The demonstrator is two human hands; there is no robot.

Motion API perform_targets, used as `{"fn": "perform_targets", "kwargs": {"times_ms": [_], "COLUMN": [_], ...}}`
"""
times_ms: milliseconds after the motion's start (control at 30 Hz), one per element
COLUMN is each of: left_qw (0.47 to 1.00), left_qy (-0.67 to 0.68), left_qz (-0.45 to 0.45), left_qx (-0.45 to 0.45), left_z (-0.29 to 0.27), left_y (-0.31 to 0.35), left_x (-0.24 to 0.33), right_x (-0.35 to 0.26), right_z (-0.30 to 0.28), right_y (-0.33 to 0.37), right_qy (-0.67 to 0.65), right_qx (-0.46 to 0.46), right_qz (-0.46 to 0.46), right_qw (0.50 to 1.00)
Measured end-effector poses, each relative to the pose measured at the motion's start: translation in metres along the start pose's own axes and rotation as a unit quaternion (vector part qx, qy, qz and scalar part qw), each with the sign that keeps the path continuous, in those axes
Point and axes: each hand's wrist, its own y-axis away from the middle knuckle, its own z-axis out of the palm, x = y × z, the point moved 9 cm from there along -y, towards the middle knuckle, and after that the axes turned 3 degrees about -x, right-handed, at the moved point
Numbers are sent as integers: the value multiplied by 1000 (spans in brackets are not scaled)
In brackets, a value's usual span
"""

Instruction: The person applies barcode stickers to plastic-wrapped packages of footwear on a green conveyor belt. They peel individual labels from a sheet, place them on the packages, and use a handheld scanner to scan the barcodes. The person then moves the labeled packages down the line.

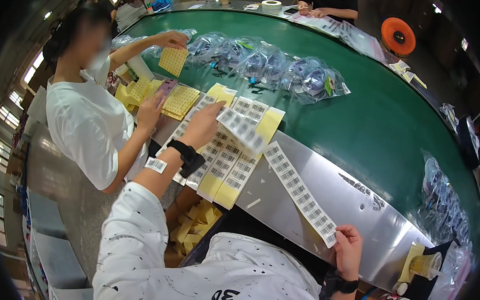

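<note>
My left hand (202, 127) is closed on the end of a barcode label strip (242, 130), which is smeared by motion. Beneath it, several white and yellow barcode label sheets (225, 168) lie side by side on the metal ledge. My right hand (348, 249) pinches the near end of a long, narrow barcode label strip (301, 193). That strip slants across the ledge, its far end close to the sheets. A single barcode label (155, 165) sticks to my left forearm, above a black wristband (189, 157).
A green conveyor belt (373, 130) carries bagged goods (267, 63). At left, a co-worker (90, 121) holds a yellow label sheet (173, 61) near more yellow sheets (180, 101). Another person stands across the belt. A drink cup (425, 265) sits at right; yellow paper scraps (195, 227) lie below the ledge.
</note>
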Motion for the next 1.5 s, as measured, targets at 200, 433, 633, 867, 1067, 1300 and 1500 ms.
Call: {"fn": "perform_targets", "kwargs": {"times_ms": [200, 433, 633, 867, 1067, 1300, 1500], "left_qw": [985, 1000, 986, 993, 994, 759, 504], "left_qy": [61, 7, -73, -19, -13, 422, 749], "left_qz": [127, 16, -147, -113, -108, -383, -280], "left_qx": [-99, -20, -19, -27, 5, 315, 325], "left_z": [34, -28, -51, -55, -49, 19, 70], "left_y": [34, 83, 123, 128, 143, 238, 212], "left_x": [31, -35, -87, -59, -52, -124, -84], "right_x": [1, 4, -1, -3, -3, 1, -5], "right_z": [-5, -7, -7, -13, -16, -28, -23], "right_y": [-1, 0, 1, 3, 6, 8, 7], "right_qy": [27, 30, 32, 47, 41, 54, 52], "right_qx": [9, 0, -4, 2, 26, 17, 19], "right_qz": [-6, -19, -6, -4, -10, -10, -27], "right_qw": [1000, 999, 999, 999, 999, 998, 998]}}
